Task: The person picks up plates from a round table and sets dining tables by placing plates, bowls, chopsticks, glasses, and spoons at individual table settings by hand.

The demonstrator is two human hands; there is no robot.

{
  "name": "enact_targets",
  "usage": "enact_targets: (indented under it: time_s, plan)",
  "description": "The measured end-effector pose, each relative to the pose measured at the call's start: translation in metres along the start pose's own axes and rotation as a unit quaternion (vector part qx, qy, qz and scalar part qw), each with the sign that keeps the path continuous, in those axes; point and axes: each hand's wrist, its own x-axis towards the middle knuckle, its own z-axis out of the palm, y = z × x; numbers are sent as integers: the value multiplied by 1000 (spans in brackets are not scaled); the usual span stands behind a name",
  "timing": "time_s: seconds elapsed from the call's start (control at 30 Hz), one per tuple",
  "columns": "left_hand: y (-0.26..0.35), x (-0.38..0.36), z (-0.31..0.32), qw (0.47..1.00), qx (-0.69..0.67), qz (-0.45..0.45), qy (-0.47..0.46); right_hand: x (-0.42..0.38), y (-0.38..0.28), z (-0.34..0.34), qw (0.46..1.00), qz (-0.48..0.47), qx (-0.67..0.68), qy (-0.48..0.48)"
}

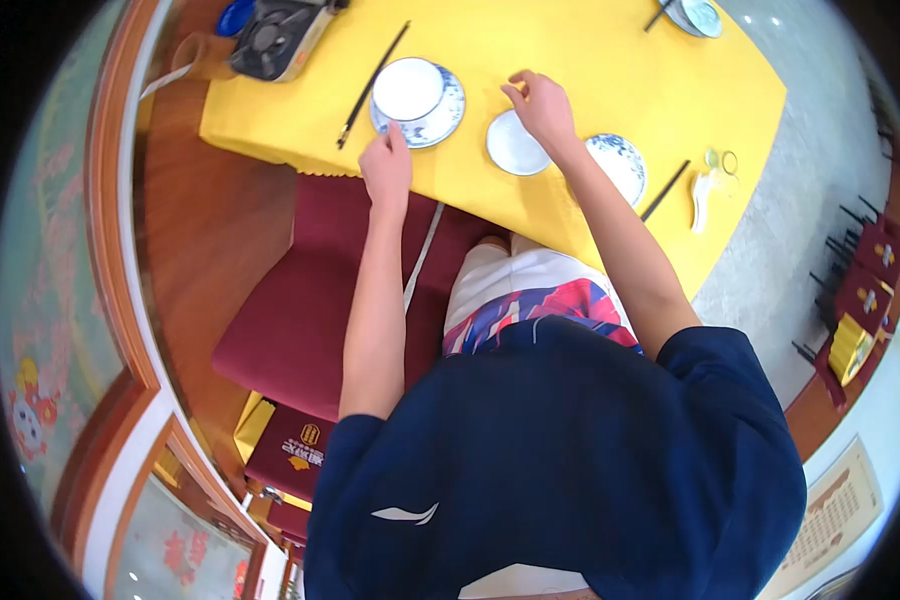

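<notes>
My left hand point(385, 165) is at the near edge of a blue-patterned plate point(454, 100) with a white bowl point(409, 88) on it. Its fingers are closed in a pinch, the thumb tip at the bowl's near rim; the other fingertips are hidden. Black chopsticks point(373, 85) lie just left of the bowl. Over the far side of a small white plate point(515, 145) hovers my right hand point(540, 105), fingers bent, a gap between thumb and forefinger, nothing seen in them. Right of that wrist lies another blue-patterned plate point(620, 168), partly covered by my forearm.
A yellow cloth point(300, 110) covers the table. Farther right lie chopsticks point(667, 190), a white spoon point(701, 203) and a clear glass point(728, 165). A portable stove point(282, 38) stands at the far left. Dark red chairs point(290, 290) stand against the near side.
</notes>
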Motion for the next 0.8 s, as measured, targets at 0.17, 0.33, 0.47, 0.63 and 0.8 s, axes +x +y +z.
enact_targets:
  time_s: [0.17, 0.33, 0.47, 0.63, 0.8]
  plan:
    - [4, -70, 63, 983, -16, -30, -181, -45, 55, -18, 992, 33, -110, -52]
    - [23, -79, 93, 983, 43, 116, -137, -53, 57, -24, 998, 3, -39, -51]
    - [53, -85, 96, 975, -45, 157, -148, -76, 61, -49, 999, 1, -2, -41]
    - [93, -103, 79, 981, 1, 89, -169, -123, 75, -79, 996, 59, 59, 18]
    - [92, -117, 122, 944, 65, 224, -231, -144, 106, -95, 991, 133, 21, 27]
